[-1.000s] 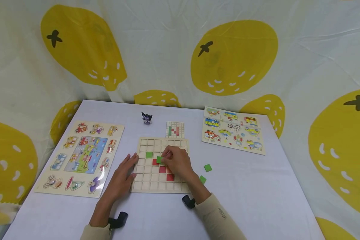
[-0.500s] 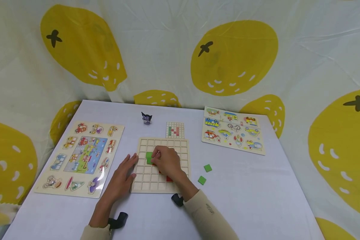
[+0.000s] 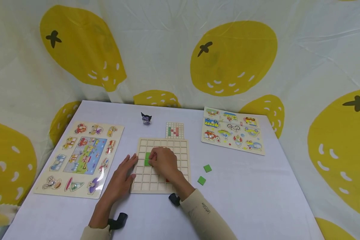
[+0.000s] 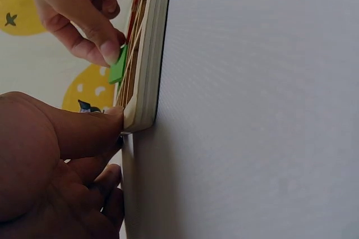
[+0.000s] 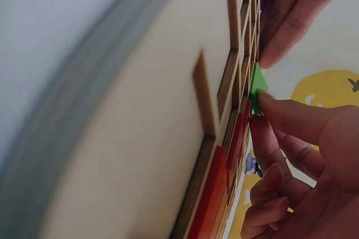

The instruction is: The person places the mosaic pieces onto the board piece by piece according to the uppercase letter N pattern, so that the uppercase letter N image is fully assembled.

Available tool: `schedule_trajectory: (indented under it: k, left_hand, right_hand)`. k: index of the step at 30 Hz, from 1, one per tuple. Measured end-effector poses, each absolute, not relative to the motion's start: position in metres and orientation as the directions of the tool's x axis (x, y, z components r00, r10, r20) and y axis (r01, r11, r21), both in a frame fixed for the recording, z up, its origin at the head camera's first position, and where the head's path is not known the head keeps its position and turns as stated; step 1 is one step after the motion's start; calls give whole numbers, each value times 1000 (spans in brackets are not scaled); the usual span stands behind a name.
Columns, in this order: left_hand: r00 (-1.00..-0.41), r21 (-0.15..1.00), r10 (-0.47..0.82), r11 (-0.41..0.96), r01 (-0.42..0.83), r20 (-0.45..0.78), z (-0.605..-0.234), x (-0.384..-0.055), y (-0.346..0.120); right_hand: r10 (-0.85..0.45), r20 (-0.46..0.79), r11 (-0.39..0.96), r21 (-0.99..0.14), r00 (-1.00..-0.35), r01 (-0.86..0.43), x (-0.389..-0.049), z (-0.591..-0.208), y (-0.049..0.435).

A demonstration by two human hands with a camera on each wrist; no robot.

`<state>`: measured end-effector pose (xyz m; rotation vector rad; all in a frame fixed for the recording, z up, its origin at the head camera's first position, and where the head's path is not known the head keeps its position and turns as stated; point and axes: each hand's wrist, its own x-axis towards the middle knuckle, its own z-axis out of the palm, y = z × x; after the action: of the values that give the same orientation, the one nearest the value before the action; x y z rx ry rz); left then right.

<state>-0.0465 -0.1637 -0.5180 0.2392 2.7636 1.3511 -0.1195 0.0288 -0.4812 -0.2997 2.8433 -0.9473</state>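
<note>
A wooden grid board (image 3: pixel 151 178) lies flat at the middle of the table. My right hand (image 3: pixel 165 162) is over it, pinching a green square tile (image 4: pixel 118 66) between thumb and fingers. The tile is at a cell on the left side, tilted in the left wrist view. Just behind it, another green tile (image 3: pixel 147 155) sits in the grid. Red tiles (image 5: pixel 206 208) lie in other cells, mostly covered by my right hand in the head view. My left hand (image 3: pixel 121 176) rests at the board's left edge, fingers extended, the thumb touching its side.
Two loose green tiles (image 3: pixel 207 168) lie right of the board. Behind it are a small pattern card (image 3: pixel 174 130) and a dark figurine (image 3: pixel 146 118). A vehicle puzzle board (image 3: pixel 114 160) stands to the left, another puzzle board (image 3: pixel 232 131) at the back right.
My right hand has carried the green tile leftward across the board, to the cell in front of the other green tile. My left hand has stayed at the board's edge.
</note>
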Motion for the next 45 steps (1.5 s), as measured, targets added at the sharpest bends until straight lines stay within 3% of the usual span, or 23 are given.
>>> schedule_trajectory:
  k: [12, 31, 45]
  left_hand:
    - [-987, 786, 159, 610, 102, 6, -517, -46, -163]
    - [-988, 796, 157, 598, 96, 1, -518, -46, -163]
    - [-987, 795, 163, 598, 104, 7, -519, -46, -165]
  right_hand:
    - [-243, -48, 754, -638, -969, -157, -117, -483, 37]
    - [-70, -34, 672, -740, -997, -22, -85, -460, 94]
    - [46, -47, 711, -700, -998, 66, -55, -456, 144]
